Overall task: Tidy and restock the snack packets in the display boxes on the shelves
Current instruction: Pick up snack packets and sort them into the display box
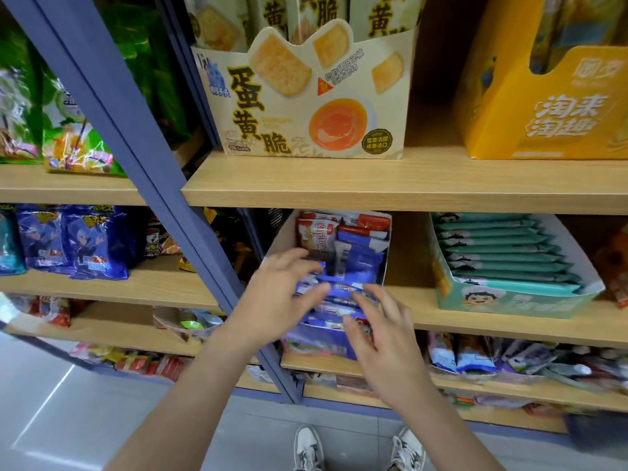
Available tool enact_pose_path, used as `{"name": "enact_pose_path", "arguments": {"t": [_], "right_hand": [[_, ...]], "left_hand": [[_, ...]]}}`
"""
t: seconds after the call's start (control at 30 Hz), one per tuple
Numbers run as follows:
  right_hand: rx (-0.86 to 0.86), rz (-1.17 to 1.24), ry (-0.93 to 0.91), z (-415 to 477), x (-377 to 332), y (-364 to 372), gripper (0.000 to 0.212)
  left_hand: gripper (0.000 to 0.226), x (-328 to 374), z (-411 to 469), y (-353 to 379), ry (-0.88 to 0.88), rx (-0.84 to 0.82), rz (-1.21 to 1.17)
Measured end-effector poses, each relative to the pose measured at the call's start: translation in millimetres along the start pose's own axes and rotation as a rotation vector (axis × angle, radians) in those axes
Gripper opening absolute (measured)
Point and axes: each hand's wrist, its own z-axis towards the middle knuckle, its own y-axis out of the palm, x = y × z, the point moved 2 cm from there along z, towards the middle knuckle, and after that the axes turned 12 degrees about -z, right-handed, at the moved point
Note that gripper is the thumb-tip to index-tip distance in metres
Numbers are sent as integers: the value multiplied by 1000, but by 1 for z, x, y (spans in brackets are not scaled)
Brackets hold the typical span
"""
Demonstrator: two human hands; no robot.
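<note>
- Head view: left hand [282, 290] and right hand [377, 334], fingers spread and gripping nothing, press on the blue packets [356, 263] in the white box [387, 253] on the middle shelf [475, 321].
- Risk: pushing unevenly could slide the loose front packets over the box's low front edge.

A shop's snack aisle is shown. Wooden shelf boards [339, 185] are carried on a blue steel upright [136, 158]. Right of upright, printed display boxes are stocked w/ identical packets: cream egg-yolk crisp box [306, 107], yellow box [543, 107], teal box [509, 300]. Left of upright, green snack bags [68, 130] and blue snack bags [85, 243] are faced outward.
</note>
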Motion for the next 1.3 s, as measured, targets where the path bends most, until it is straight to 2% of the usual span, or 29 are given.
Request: {"name": "enact_pose_path", "arguments": {"t": [0.07,0.1,0.2,0.3,0.43,0.53,0.63,0.7,0.77,0.87,1.0,1.07,1.13,1.2,1.23,1.3], "right_hand": [[12,47,-15,-3,-5,4,51],[16,81,-11,-4,-6,4,44],[21,130,15,-4,-6,1,40],[-12,70,44,8,-4,-9,42],[108,-241,43,48,-6,-32,45],[-65,-486,69,85,-11,-33,51],[-202,-585,65,105,-16,-23,64],[-148,-637,64,104,-19,-18,55],[-76,-652,68,98,-20,-14,38],[-68,-701,81,98,-20,-17,22],[-176,-803,64,101,-17,-20,28],[-198,-775,73,100,-12,-22,34],[-179,-688,80,100,-5,-24,39],[-164,-586,65,102,0,-25,36],[-160,-560,59,103,3,-26,34],[-152,-534,37,104,5,-25,31]], "left_hand": [[89,13,-25,14,15,-247,112],[92,11,-31,19,28,-284,235],[99,-4,-38,25,93,-248,483],[94,-18,-42,29,127,-169,466],[92,-23,-53,37,172,-89,446],[94,-27,-62,41,145,-94,463],[84,-25,-63,40,183,-52,442],[83,-23,-57,37,193,-41,444],[88,-23,-52,36,167,-62,453],[93,-27,-54,37,142,-65,415],[77,-14,-56,29,112,-141,336],[70,-5,-50,18,-10,-202,155],[53,2,-31,7,-73,-122,-61],[38,9,-2,3,-56,51,-182],[33,13,15,7,-33,96,-162],[25,18,43,23,-50,51,-67]]}}
